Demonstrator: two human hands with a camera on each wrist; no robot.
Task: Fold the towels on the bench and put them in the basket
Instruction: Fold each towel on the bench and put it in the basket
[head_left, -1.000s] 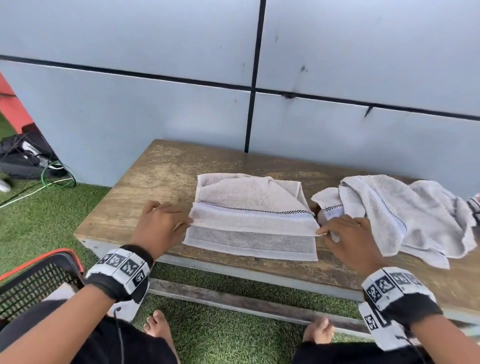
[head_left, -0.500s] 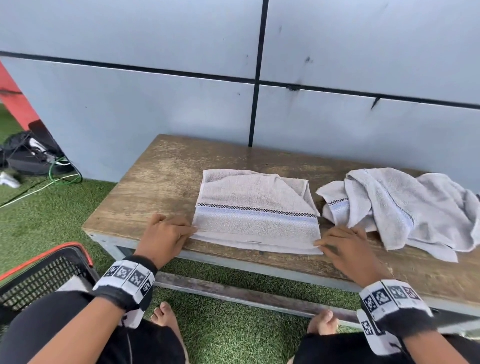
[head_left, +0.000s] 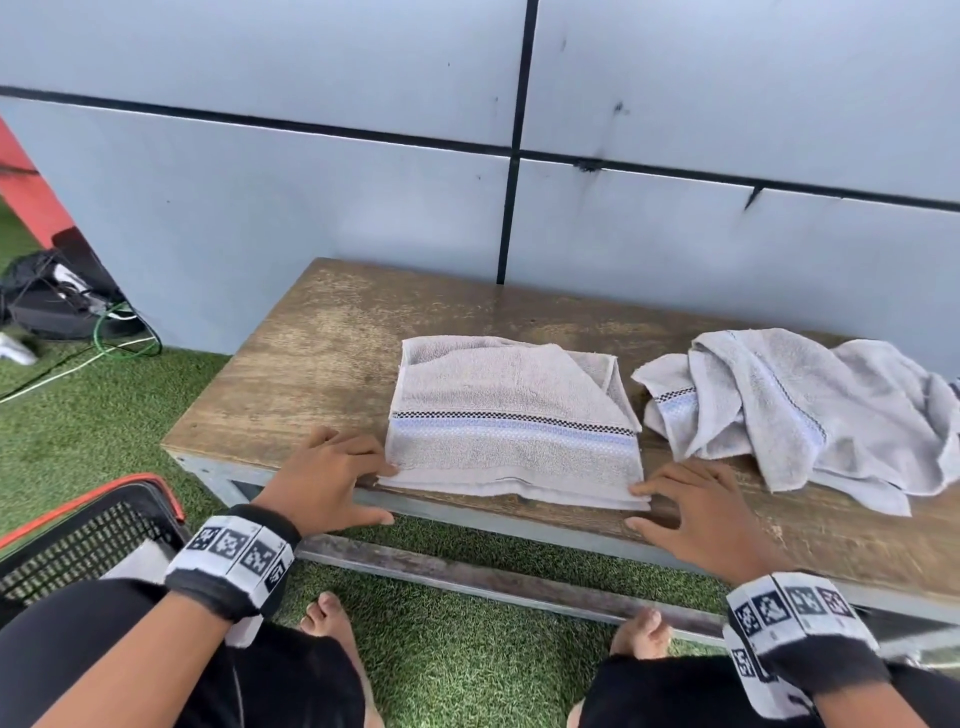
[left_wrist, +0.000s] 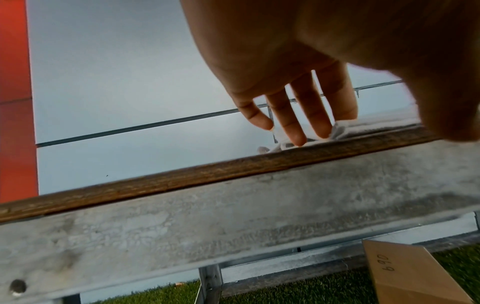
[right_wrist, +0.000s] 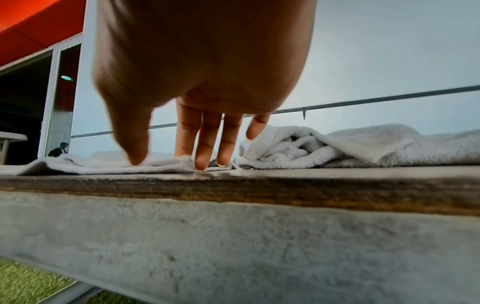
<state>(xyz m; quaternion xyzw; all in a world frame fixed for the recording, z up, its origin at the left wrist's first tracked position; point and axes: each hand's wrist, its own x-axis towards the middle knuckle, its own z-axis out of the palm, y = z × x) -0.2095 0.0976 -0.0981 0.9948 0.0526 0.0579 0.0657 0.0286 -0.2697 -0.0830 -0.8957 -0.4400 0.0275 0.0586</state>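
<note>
Folded towel (head_left: 511, 426) flat on tabletop (head_left: 322, 364), left hand (head_left: 327, 475) and right hand (head_left: 701, 514) released, straight fingertips touching its near corners.

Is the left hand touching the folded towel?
Touching. In the left wrist view, the left hand has straight fingers pressing the folded towel corner down on the bench.

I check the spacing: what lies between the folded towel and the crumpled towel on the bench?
Only a narrow strip of bare bench wood separates the folded towel from the crumpled towel, seen in the head view.
</note>
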